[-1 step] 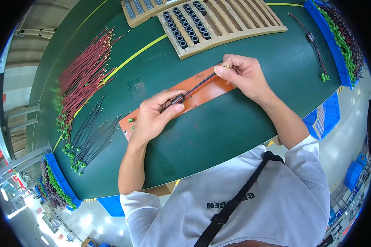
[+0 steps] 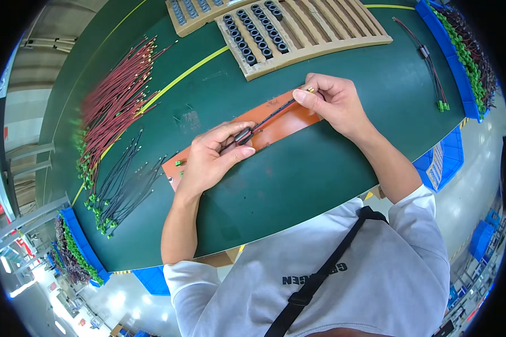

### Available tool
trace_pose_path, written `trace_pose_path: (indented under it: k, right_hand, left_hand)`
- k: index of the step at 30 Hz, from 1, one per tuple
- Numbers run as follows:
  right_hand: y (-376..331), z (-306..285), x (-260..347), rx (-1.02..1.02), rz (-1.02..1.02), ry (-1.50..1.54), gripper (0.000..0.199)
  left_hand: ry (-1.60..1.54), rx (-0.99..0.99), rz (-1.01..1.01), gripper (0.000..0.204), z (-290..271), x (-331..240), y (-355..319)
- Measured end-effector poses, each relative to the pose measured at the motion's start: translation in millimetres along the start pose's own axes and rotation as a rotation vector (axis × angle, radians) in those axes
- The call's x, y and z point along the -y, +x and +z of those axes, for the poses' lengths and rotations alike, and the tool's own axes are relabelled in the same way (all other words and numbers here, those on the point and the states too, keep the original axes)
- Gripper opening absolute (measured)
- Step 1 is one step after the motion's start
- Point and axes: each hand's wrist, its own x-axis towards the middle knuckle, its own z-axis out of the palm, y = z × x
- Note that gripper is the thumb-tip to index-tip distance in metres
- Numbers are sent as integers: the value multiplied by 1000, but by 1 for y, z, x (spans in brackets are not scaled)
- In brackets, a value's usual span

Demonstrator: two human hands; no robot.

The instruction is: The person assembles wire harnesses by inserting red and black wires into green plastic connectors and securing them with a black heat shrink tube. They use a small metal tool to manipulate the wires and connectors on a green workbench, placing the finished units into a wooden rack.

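A black cylindrical ferrite core (image 2: 243, 136) sits on red and black wires (image 2: 272, 118) stretched slantwise between my hands. My left hand (image 2: 213, 151) is closed loosely around the core, index finger behind it and thumb a little below. With thumb and fingertips, my right hand (image 2: 329, 101) pinches the wires near their brass-coloured terminal ends (image 2: 310, 90). Under both hands lies a long orange board (image 2: 289, 124). Green connectors (image 2: 180, 163) show at its left end, next to my left wrist.
On the left lie a heap of red wires (image 2: 118, 84) and several black wires (image 2: 118, 185). A slotted tray (image 2: 320, 50) with black cores stands at the back. At right are a finished-looking wire set (image 2: 424, 51) and a blue bin (image 2: 450, 62); another blue bin (image 2: 84, 244) is lower left.
My left thumb has shifted slightly down and right, away from the core. My right hand stays almost in place, still pinching the wire ends.
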Motion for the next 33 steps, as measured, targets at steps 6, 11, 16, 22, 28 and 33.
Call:
trace_pose_path:
  k: [6,11,16,22,28,33]
  right_hand:
    - [-3,12,6,-77,-10,16,23]
    - [-2,9,8,-87,110,93,24]
    - [2,16,20,-107,63,-13,24]
    - [-4,9,4,-172,-103,-26,17]
    - [-3,15,7,-85,-191,-58,22]
    - [0,14,9,-119,-4,-11,14]
  left_hand:
    - [137,-6,140,36,-3,1,-1]
    - [104,8,206,34,-1,3,1]
    - [196,24,218,32,-7,-7,-5]
    - [191,-50,273,28,-5,10,7]
    - [127,-38,257,23,-5,11,-3]
    - [138,-80,336,24,-3,15,1]
